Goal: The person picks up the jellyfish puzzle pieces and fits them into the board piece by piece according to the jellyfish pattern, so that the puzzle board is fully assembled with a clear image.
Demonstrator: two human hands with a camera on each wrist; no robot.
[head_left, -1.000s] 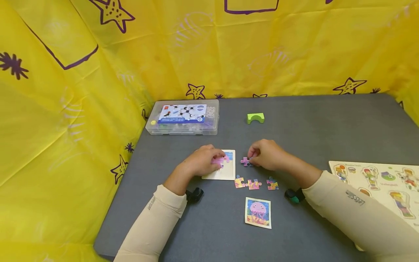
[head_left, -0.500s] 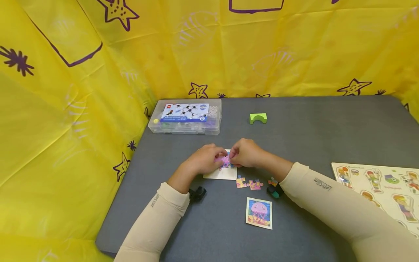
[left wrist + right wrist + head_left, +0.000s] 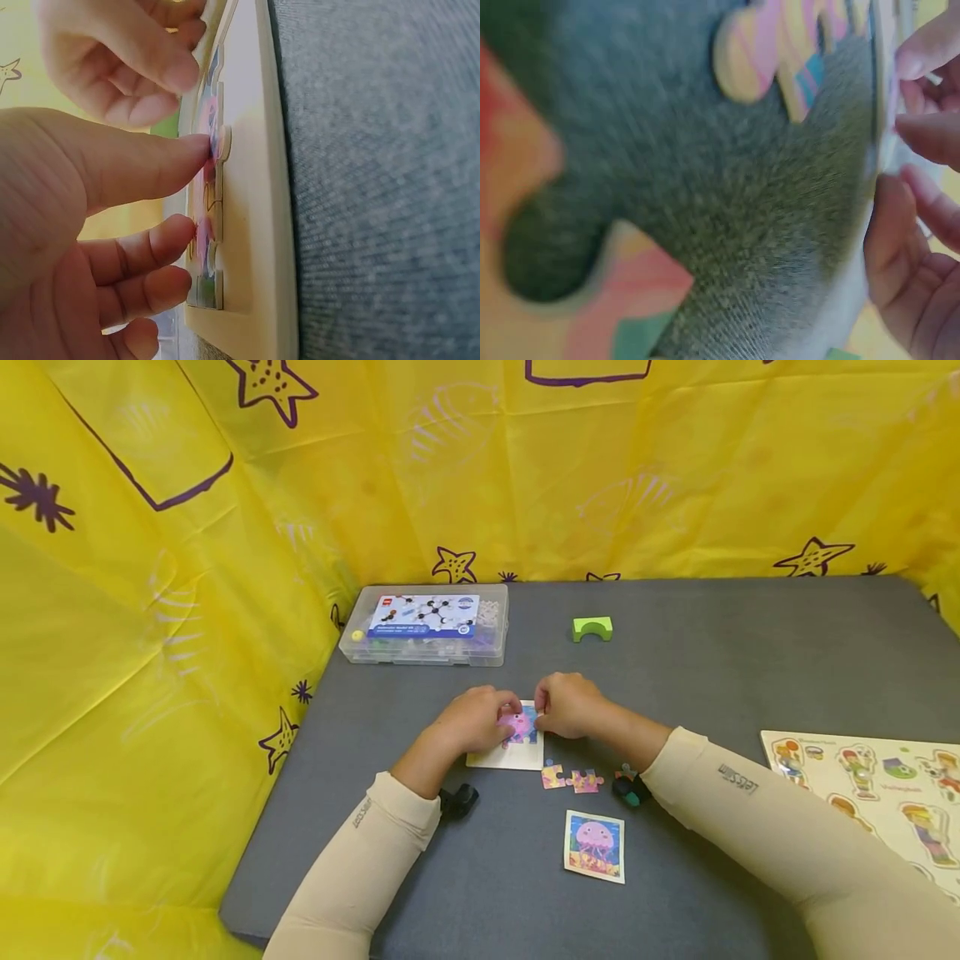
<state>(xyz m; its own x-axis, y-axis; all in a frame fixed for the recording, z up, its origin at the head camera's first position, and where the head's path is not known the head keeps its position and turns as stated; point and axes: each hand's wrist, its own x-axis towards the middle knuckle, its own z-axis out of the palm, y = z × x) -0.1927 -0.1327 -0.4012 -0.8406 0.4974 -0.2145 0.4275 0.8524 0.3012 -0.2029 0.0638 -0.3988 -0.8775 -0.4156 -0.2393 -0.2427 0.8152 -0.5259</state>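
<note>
A pale square puzzle tray [image 3: 498, 761] lies on the grey table, its upper part filled with joined jigsaw pieces [image 3: 517, 728] showing a pink jellyfish. My left hand [image 3: 474, 718] rests over the tray's left side. In the left wrist view its thumb [image 3: 191, 154] touches the joined pieces, and the other fingers are loosely bent beside them. At the tray's right edge, my right hand [image 3: 573, 704] has thumb and bent fingertips right at the border, with a gap between them and no piece showing there. Two loose jigsaw pieces [image 3: 585, 781] and another piece [image 3: 625, 771] lie below.
A jellyfish picture card [image 3: 594, 846] lies in front of the tray. Behind stand a clear plastic box [image 3: 491, 647] with a molecule label and a green arch block [image 3: 592, 627]. A wooden sports picture board [image 3: 825, 752] lies at the right, near my right sleeve.
My right hand carried a pink-purple piece leftward from the table to the tray's upper right, where blue-and-pink pieces now show. Its fingers then shifted slightly back to the tray's edge. My left hand stayed.
</note>
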